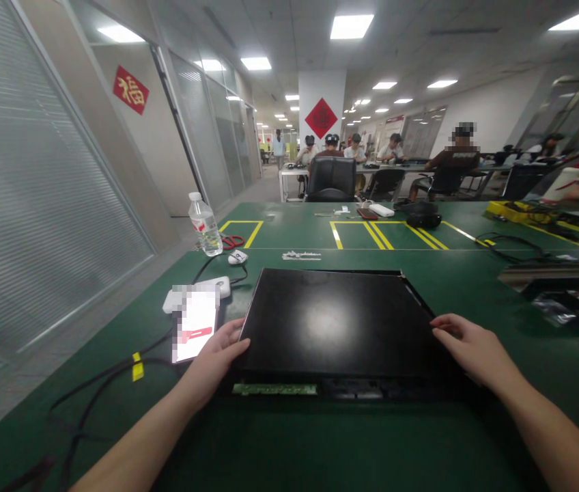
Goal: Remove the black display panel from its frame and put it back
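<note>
A flat black metal cover (335,321) lies on a low black chassis on the green table (320,444); a strip of green circuit board (274,389) shows under its near edge. My left hand (218,355) grips the cover's left edge near the front corner, fingers curled on it. My right hand (468,345) rests on the cover's right edge, fingers bent over the rim. Both hands sit on opposite sides of the cover.
A phone (194,324) lies left of the cover, with a white power bank (212,287), a mouse (237,257), a water bottle (205,225) and red scissors (231,241) beyond. Black cables (95,389) run at left. Another open chassis (566,290) sits at right. Several people sit at far tables.
</note>
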### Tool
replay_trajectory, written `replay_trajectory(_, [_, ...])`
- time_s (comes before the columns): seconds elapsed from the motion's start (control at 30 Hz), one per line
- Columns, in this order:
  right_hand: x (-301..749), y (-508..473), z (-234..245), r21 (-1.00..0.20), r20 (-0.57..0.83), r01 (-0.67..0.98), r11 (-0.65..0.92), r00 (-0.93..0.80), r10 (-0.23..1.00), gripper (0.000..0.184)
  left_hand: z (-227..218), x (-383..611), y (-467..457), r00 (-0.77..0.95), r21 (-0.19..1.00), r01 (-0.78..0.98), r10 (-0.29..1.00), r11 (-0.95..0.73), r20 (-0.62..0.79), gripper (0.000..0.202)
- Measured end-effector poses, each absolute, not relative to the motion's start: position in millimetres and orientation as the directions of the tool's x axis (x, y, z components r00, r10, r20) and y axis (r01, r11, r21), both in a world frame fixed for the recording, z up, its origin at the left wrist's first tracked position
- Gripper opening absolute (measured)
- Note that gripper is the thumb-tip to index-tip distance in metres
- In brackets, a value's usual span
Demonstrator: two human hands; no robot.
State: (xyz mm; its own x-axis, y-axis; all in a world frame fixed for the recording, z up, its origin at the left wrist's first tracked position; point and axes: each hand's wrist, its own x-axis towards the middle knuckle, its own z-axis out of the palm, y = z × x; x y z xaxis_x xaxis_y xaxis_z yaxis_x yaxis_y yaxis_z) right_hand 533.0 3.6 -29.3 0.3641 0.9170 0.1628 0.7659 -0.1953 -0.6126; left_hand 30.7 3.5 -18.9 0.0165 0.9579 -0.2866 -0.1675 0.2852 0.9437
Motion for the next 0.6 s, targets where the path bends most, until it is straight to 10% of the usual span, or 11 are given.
replay_trajectory(0.4, [532, 3, -26, -0.616, 0.122, 0.757, -0.216, 0.363, 0.924, 0.044, 8, 36, -5, 0.019, 0.932, -0.154, 0.944, 0.328, -0.329, 0.115])
replay_trajectory(0.6, [532, 4, -30, -0.604, 0.161, 0.772, -0.197, 0.360, 0.919, 0.041, -8, 32, 2, 0.050, 0.941, -0.159, 0.954, 0.299, -0.295, 0.100])
